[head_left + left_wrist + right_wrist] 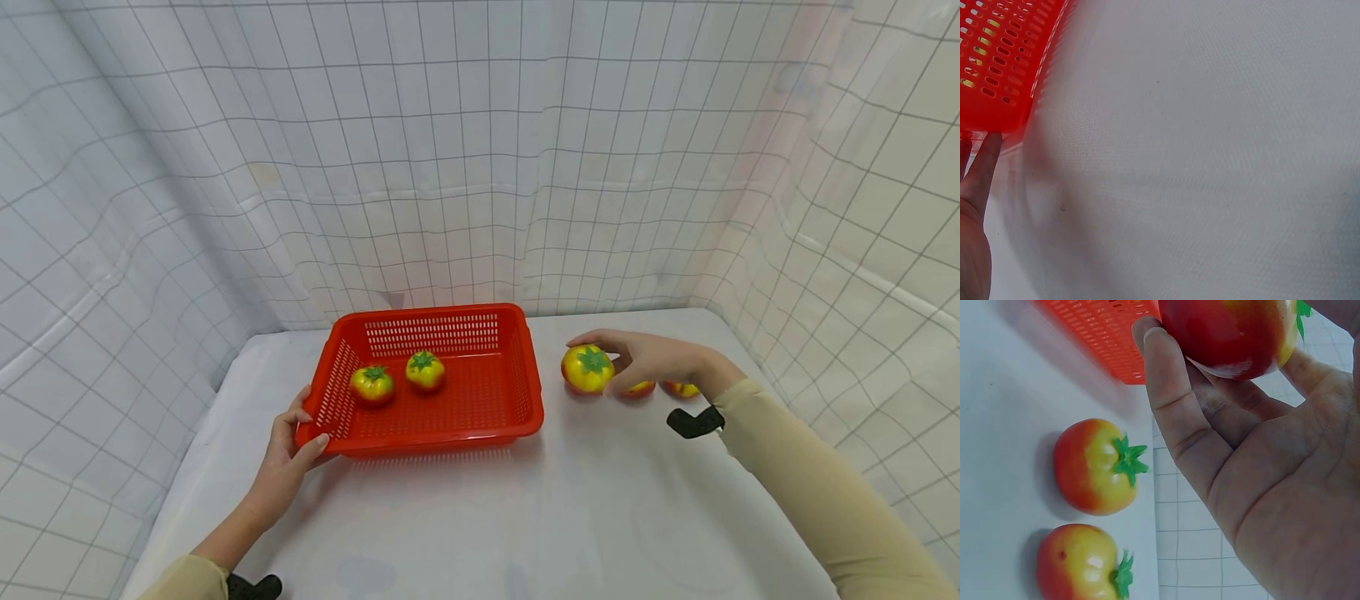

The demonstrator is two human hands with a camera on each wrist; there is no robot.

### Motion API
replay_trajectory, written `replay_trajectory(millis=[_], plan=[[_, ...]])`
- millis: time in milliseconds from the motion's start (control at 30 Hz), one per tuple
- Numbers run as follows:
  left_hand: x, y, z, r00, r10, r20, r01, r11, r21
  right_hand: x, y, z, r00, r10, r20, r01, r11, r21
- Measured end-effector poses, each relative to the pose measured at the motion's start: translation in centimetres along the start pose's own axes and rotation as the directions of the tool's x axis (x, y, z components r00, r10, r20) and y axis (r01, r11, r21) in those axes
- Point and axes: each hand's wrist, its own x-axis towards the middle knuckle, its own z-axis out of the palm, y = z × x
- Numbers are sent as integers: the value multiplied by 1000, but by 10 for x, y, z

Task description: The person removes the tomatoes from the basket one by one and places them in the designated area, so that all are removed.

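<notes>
My right hand (656, 360) holds a red-and-yellow tomato (587, 369) with a green leafy top, to the right of the basket. The right wrist view shows the fingers (1169, 381) curled about this tomato (1229, 331), apart from the white surface. Two more tomatoes (1094, 465) rest on the table under and beyond that hand; the head view shows them partly covered. At the left, my left hand (281, 467) grips the near left corner of a red plastic basket (420, 437), thumb at the rim. Inside the basket lie two tomatoes (372, 385), (425, 372) side by side.
A white-covered table (480, 525) bears the basket and the loose tomatoes. Behind it and at both sides hang white sheets (450, 167) with a grid of dark lines, close to the table's edges.
</notes>
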Motion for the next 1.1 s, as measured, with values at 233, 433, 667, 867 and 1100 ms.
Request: replay_trajectory(millis=[233, 433, 667, 867, 1100], plan=[[0, 1, 0, 1000, -4, -4, 4, 1000, 1, -2, 13, 7, 999, 40, 16, -42, 994, 100], [0, 1, 0, 1000, -7, -1, 7, 1000, 8, -3, 21, 14, 999, 47, 28, -50, 993, 102], [0, 1, 0, 1000, -5, 0, 5, 1000, 6, -4, 30, 19, 998, 21, 55, -26, 995, 94], [0, 2, 0, 1000, -8, 1, 8, 1000, 9, -2, 38, 26, 996, 13, 84, -22, 993, 116], [1, 2, 0, 1000, -14, 1, 13, 1000, 19, 0, 45, 35, 993, 49, 103, -62, 990, 126]])
